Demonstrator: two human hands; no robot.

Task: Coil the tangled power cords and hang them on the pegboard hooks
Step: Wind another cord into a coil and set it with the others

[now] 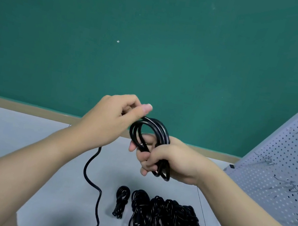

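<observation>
Right hand grip clenched round black cord coil; left hand pinching coil's top loop; loose tail trails to worktop; coiled cords at 6 o'clock; pegboard at 3.

- The loose cord runs off the bottom edge; its far end is unseen.
- The pegboard is cut by the right edge, its hooks blurred.
- The cord pile is tangled beyond counting.
</observation>
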